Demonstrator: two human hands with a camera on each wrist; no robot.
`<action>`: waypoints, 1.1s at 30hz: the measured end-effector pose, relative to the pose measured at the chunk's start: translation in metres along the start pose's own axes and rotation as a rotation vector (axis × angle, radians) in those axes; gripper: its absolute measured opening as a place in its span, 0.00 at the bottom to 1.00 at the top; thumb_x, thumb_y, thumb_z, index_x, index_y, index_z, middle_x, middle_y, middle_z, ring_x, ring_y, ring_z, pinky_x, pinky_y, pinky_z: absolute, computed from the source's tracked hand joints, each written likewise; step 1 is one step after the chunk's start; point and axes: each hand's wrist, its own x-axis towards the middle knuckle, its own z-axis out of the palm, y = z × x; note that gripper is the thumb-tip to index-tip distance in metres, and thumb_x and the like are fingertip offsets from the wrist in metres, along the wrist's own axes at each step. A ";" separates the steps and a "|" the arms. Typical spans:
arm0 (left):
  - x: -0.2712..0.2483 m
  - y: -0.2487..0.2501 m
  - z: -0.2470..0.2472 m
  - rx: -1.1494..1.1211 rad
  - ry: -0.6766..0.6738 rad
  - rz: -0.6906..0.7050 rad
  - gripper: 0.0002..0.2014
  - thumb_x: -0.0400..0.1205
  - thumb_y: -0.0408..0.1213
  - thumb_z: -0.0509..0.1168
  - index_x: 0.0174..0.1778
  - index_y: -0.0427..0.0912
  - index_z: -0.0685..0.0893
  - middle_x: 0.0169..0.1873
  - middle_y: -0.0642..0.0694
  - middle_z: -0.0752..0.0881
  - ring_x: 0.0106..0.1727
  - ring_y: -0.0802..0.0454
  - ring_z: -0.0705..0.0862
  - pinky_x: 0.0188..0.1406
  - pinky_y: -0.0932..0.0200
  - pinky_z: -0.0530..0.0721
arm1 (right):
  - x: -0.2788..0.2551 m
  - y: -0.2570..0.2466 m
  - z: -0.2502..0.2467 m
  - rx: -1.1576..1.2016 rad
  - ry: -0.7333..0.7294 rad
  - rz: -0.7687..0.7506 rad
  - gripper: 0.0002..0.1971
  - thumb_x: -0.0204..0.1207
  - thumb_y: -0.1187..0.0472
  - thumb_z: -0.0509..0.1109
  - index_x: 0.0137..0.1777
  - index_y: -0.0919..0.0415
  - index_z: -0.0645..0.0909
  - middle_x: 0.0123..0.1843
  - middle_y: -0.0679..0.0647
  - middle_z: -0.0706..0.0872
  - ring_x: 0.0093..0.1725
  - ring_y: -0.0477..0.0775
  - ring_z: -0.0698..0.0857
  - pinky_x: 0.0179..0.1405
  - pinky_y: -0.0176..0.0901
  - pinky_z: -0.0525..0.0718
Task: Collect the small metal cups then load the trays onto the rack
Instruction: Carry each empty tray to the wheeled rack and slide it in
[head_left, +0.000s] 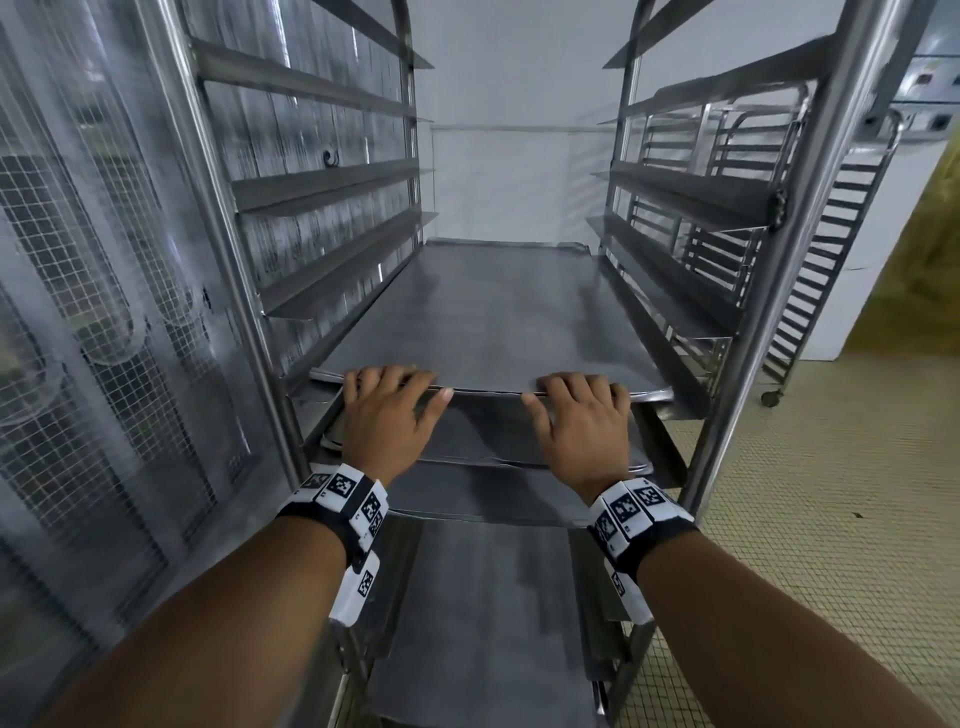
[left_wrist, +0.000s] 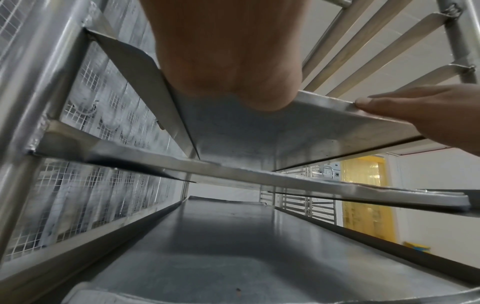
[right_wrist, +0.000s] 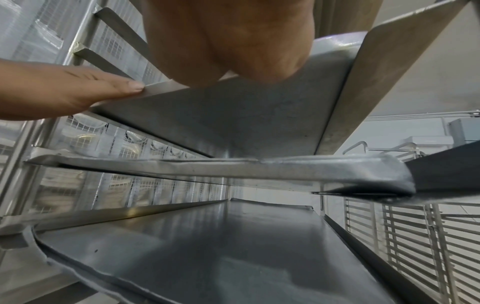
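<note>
A flat metal tray (head_left: 493, 312) lies on the runners of the steel rack (head_left: 779, 291), its front rim still a little out. My left hand (head_left: 384, 410) rests on the rim's left part and my right hand (head_left: 582, 415) on its right part. Fingers lie on top and thumbs stretch along the edge. The left wrist view shows my left hand's (left_wrist: 228, 61) palm heel against the tray's (left_wrist: 259, 139) front edge. In the right wrist view my right hand (right_wrist: 233, 41) sits the same way on the tray (right_wrist: 246, 115). No metal cups are in view.
More trays sit on lower runners (head_left: 488, 436) (head_left: 483, 597). Empty runners rise above on both sides. A wire-mesh panel (head_left: 104, 312) stands close on the left. A second empty rack (head_left: 831, 234) on wheels stands at the right on the tiled floor (head_left: 831, 519), near a yellow curtain (head_left: 914, 260).
</note>
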 end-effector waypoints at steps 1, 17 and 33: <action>0.000 0.000 -0.001 -0.004 -0.030 -0.009 0.25 0.86 0.64 0.50 0.61 0.56 0.86 0.58 0.52 0.86 0.56 0.44 0.79 0.62 0.43 0.69 | -0.001 0.000 -0.002 0.006 -0.012 0.001 0.19 0.84 0.40 0.58 0.56 0.50 0.85 0.54 0.49 0.87 0.52 0.59 0.81 0.60 0.58 0.71; 0.023 -0.076 -0.120 -0.445 0.282 -0.618 0.37 0.85 0.64 0.53 0.85 0.44 0.57 0.81 0.32 0.67 0.78 0.31 0.70 0.75 0.30 0.69 | 0.025 0.066 -0.108 0.249 0.266 0.780 0.35 0.84 0.35 0.51 0.81 0.62 0.62 0.80 0.69 0.67 0.79 0.72 0.67 0.76 0.70 0.64; 0.090 -0.100 -0.066 -0.463 0.512 -0.497 0.30 0.85 0.68 0.47 0.61 0.42 0.68 0.38 0.36 0.85 0.34 0.34 0.84 0.31 0.42 0.84 | 0.065 0.113 -0.084 0.458 0.315 0.644 0.26 0.87 0.40 0.52 0.57 0.67 0.72 0.40 0.60 0.79 0.37 0.60 0.77 0.39 0.48 0.70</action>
